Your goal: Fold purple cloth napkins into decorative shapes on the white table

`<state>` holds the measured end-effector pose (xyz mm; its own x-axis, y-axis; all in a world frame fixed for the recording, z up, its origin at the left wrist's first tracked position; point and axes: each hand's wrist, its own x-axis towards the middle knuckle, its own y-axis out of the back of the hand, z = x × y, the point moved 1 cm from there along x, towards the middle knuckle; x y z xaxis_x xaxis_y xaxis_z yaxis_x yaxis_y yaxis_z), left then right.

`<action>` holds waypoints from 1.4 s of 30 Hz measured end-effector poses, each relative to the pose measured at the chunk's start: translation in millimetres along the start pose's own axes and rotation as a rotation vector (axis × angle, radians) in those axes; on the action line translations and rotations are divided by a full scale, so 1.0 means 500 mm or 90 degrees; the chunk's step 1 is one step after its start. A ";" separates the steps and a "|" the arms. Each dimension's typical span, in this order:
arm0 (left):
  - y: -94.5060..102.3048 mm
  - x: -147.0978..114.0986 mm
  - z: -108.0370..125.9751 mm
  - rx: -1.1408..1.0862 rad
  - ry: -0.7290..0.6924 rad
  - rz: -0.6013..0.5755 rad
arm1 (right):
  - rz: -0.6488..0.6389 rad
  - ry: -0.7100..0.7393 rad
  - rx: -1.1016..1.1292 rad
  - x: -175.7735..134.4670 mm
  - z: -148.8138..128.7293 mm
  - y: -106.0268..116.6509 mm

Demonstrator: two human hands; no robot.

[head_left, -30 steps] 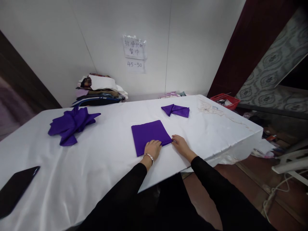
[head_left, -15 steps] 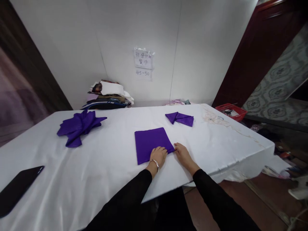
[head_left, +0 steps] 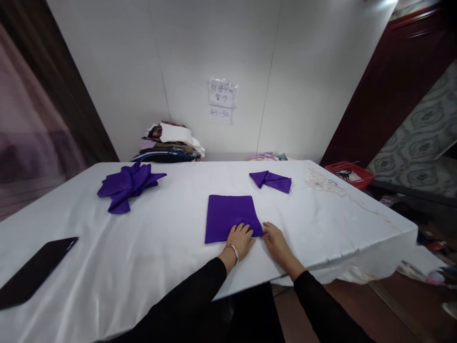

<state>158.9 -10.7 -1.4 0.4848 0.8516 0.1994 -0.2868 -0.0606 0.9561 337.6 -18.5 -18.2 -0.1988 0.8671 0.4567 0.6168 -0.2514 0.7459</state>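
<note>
A purple cloth napkin (head_left: 230,212), folded into a flat square, lies on the white-covered table in front of me. My left hand (head_left: 241,239), with a bracelet at its wrist, rests with fingers stretched over the napkin's near edge. At the near right corner, my right hand (head_left: 274,240) pinches the cloth between thumb and fingertips. Behind the square, a smaller folded purple napkin (head_left: 274,181) with a twisted left end lies to the right. Toward the left sits a purple napkin (head_left: 128,183) shaped into pleated, spread points.
A dark flat phone-like slab (head_left: 35,269) lies at the table's left front. Stacked clothes (head_left: 171,143) stand beyond the back edge, below a paper sign (head_left: 222,100) on the wall. A red basket (head_left: 352,175) is past the right back corner.
The view has shifted slightly, moving the scene to the right in the picture. The napkin's near right corner looks flatter beneath my fingers. Both hands stay at its near edge.
</note>
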 end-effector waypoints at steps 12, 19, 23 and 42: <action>0.020 -0.025 -0.028 -0.053 0.028 -0.051 | -0.276 0.040 -0.134 0.006 -0.065 -0.007; 0.043 -0.076 -0.106 0.021 0.132 -0.040 | -0.292 0.030 -0.166 0.016 -0.086 0.008; 0.038 -0.080 -0.108 0.031 0.127 -0.060 | -0.314 0.129 -0.096 0.058 -0.152 -0.018; 0.039 -0.080 -0.098 -0.013 0.137 -0.070 | -0.398 0.130 -0.101 0.239 -0.151 -0.091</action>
<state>93.4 -20.4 -1.5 0.3269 0.9441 0.0423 -0.2598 0.0468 0.9645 228.3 64.2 39.2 -0.6308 0.7759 -0.0126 0.2232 0.1970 0.9547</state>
